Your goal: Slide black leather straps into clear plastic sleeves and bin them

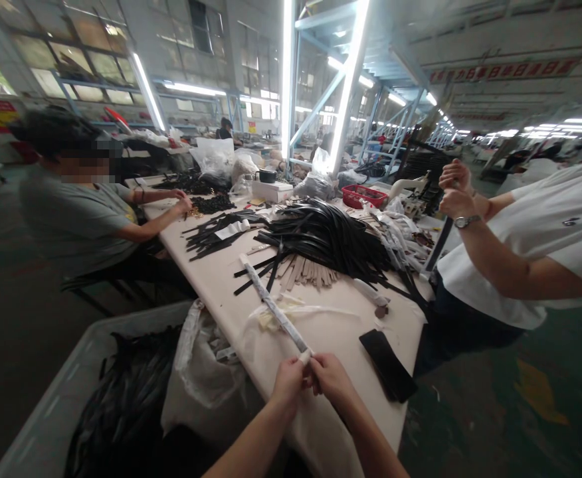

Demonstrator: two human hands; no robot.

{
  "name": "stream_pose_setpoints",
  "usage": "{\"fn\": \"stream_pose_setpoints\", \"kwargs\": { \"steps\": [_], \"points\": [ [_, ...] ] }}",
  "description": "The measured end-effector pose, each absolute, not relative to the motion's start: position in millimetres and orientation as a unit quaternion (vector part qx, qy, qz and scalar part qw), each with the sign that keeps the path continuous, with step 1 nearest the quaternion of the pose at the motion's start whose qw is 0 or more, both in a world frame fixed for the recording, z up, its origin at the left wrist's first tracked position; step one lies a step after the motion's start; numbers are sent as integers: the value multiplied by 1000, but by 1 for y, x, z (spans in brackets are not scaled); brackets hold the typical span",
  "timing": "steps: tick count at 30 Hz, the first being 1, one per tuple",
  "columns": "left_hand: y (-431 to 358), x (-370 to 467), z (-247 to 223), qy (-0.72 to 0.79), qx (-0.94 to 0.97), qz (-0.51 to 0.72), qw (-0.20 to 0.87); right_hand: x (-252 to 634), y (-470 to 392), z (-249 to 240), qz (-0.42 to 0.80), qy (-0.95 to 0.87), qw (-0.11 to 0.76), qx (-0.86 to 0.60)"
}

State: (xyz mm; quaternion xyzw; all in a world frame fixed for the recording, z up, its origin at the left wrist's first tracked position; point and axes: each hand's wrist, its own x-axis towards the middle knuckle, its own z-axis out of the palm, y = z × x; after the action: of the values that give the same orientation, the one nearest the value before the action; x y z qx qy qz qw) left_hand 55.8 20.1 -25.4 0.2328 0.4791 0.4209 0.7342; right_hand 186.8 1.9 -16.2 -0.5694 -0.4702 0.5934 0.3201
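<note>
A long, narrow strip wrapped in whitish paper lies slanting over the table, its near end at my fingers. My left hand pinches that end, and my right hand is closed beside it, fingertips together with those of the left. Beyond the strip is a large heap of black straps, with beige strips under its near side. Thin crumpled white paper lies around the wrapped strip. What my lower fingers hold is partly hidden.
Black flat pieces lie at the table's right edge. A seated person works at left; another person stands at right. A white sack and a bin of black strips stand below left. A red basket sits behind.
</note>
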Motion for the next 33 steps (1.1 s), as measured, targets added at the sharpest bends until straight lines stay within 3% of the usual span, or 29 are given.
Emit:
{"fn": "stream_pose_setpoints", "kwargs": {
  "steps": [7, 13, 21, 27, 33],
  "points": [
    [42, 49, -14, 458, 106, 459, 754, 189, -3, -19, 648, -440, 301, -544],
    [26, 71, -33, 459, 185, 459, 738, 184, 5, -28, 593, -472, 325, -565],
    [43, 61, -22, 495, 155, 506, 689, 189, -2, -22, 604, -453, 319, -573],
    [24, 57, -30, 493, 178, 442, 728, 187, 2, -20, 614, -456, 325, -557],
    [79, 9, 2, 475, 86, 491, 725, 207, -39, -14, 701, -452, 238, -497]
  ]
}}
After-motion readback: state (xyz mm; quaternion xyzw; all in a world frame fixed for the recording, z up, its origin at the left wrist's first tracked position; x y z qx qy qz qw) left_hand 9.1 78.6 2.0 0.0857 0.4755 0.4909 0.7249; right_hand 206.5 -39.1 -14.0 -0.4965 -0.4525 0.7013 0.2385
